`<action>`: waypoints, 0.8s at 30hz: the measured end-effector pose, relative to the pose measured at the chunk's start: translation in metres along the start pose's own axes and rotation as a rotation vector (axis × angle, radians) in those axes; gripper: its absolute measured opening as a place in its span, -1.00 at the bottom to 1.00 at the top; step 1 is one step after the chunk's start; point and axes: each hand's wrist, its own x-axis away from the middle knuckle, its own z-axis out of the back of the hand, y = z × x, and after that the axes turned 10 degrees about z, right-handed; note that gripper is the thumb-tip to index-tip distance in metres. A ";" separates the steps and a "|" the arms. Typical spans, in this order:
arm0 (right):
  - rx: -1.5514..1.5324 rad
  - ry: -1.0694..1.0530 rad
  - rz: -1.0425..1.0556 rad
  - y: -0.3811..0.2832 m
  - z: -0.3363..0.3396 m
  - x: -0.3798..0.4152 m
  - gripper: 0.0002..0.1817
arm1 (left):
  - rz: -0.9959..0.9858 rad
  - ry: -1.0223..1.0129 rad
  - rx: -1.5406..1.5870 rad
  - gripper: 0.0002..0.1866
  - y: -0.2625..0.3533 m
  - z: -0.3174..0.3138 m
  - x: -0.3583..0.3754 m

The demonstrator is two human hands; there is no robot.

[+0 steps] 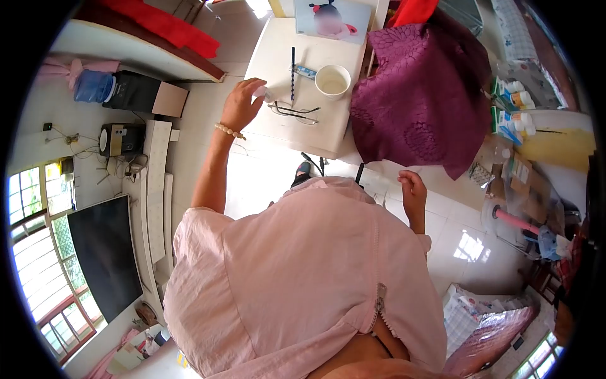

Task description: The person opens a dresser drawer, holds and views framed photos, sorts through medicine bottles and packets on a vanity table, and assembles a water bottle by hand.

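Note:
My left hand (243, 104), with a beaded bracelet on its wrist, is closed on a small translucent whitish piece (261, 94) at the left edge of the white table (309, 136). Just right of it lie a pair of glasses (295, 112) and a dark pencil (293, 69). A small blue and white strip (305, 71) sits beside a white paper cup (332, 82), which has something pale inside. My right hand (411, 189) hangs below the purple cloth, apart from it, fingers loosely bent and nothing visible in them.
A purple patterned cloth (423, 95) drapes over something right of the table. A picture board (333, 20) stands at the table's back. Bottles and boxes (514, 117) are at the far right. A television (107, 256) and a water dispenser (136, 91) stand left.

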 end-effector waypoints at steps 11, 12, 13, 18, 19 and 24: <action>-0.002 0.055 -0.072 -0.053 -0.089 0.012 -0.83 | -0.061 -0.344 0.130 -0.37 -0.049 0.003 -0.018; 0.017 0.059 -0.096 -0.060 -0.094 0.014 -0.83 | -0.001 -0.338 0.197 -0.40 -0.053 0.003 -0.024; 0.037 0.062 -0.119 -0.064 -0.099 0.017 -0.83 | 0.059 -0.332 0.263 -0.43 -0.056 0.002 -0.029; 0.055 0.197 -0.170 -0.070 -0.122 0.043 -0.83 | 0.225 -0.538 1.085 -0.54 -0.065 0.005 -0.053; 0.063 0.220 -0.177 -0.071 -0.125 0.049 -0.83 | 0.257 -0.639 1.194 -0.55 -0.060 0.011 -0.056; -0.016 0.345 -0.240 -0.091 -0.139 0.070 -0.82 | -0.076 -0.635 1.101 -0.53 -0.004 0.013 -0.064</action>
